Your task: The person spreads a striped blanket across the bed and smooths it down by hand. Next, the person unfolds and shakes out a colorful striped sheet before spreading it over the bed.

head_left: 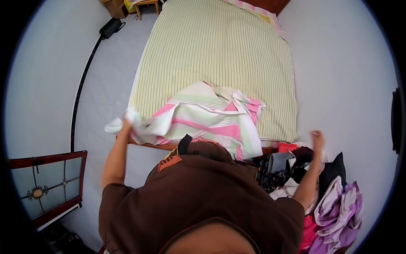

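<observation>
My left hand is closed on one end of a pink, white and pale green striped sheet, and that end is blurred by motion. The rest of the sheet lies bunched and folded over the foot of the bed, against my front. Out to the right, my right hand is raised with its fingers curled and nothing visible in it. It is apart from the sheet, above a heap of clothes. A yellow-green striped bed cover spreads flat over the bed.
Purple and white cloth lies at the lower right by the wall. A framed glass door panel stands at the lower left. At the far left are a black bag, a wooden stool and a cardboard box.
</observation>
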`<action>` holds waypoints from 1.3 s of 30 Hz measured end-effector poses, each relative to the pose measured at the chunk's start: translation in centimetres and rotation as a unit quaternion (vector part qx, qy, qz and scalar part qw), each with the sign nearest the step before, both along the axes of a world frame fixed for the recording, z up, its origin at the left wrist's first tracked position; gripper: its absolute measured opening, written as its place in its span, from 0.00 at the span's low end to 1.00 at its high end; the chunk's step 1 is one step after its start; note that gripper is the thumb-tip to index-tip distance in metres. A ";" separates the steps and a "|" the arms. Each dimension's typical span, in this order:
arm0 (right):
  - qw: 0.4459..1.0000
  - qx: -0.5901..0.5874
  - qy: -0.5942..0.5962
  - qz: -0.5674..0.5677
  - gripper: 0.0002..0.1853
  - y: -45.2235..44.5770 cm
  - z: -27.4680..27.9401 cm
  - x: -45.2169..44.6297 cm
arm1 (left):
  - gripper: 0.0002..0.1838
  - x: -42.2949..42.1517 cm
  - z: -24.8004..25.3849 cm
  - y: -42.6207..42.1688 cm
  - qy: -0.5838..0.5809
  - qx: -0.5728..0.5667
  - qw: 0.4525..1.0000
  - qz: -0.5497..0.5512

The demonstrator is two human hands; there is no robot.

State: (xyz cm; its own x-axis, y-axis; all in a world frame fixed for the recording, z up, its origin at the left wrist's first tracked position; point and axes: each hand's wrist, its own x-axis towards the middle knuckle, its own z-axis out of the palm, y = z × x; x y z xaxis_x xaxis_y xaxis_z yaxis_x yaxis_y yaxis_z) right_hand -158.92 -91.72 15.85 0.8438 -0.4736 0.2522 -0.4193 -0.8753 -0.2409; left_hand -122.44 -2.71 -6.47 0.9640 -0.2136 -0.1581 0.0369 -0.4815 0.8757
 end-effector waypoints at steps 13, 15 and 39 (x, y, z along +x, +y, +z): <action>0.874 0.354 0.046 0.331 0.30 38.5 -6.0 22.8 | 0.28 -9.0 25.0 -36.8 -0.340 -0.113 0.910 -0.211; 0.890 0.324 -0.097 0.306 0.23 36.8 -4.5 23.3 | 0.35 -7.6 24.2 -35.0 -0.397 -0.104 0.891 -0.195; 0.679 0.517 -0.504 0.130 0.20 20.3 26.3 18.1 | 0.12 14.6 16.5 -31.2 -0.258 0.046 0.946 0.190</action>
State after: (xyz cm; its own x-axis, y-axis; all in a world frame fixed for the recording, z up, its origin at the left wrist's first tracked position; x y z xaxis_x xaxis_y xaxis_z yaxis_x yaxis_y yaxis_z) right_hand -140.80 -71.38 42.19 0.5785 -0.7051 0.4100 0.5515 -0.0321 -0.8335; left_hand -107.85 -33.93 10.03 0.9224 0.1561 0.3534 -0.1979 -0.5947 0.7792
